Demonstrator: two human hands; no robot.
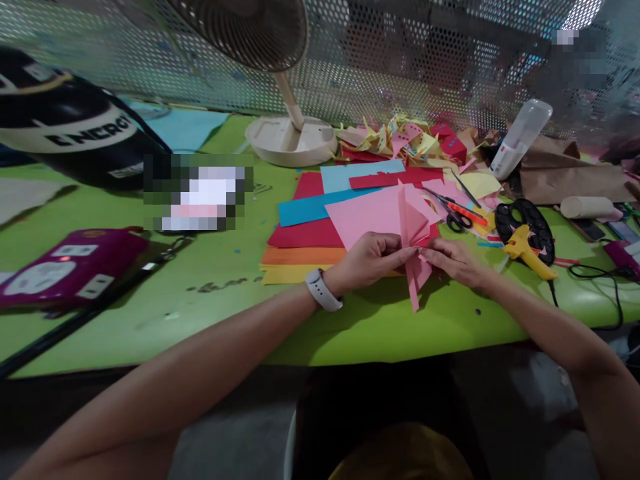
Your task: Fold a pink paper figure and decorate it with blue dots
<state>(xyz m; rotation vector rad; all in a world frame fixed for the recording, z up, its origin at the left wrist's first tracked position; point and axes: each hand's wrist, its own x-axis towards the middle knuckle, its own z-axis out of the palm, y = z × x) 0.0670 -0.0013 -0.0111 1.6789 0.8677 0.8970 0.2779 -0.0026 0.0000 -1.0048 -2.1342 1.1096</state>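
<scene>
Two bare forearms reach in from the lower corners across a green counter, meeting right of centre. The left hand, fingers curled under, pinches a folded pink paper with its thumb pointing right; a pale wristband circles that wrist. The right hand comes from the opposite side, fingers bent, its tips narrowed on the same paper, close to the left thumb. The paper is over the near side of a pile of coloured sheets, a slim strip of it extending above and below the hands. Fingertips cover the fold, and whether the broad pink area behind belongs to it is unclear. Pixelation hides a bright object at left; the top edge cuts off the fan.
</scene>
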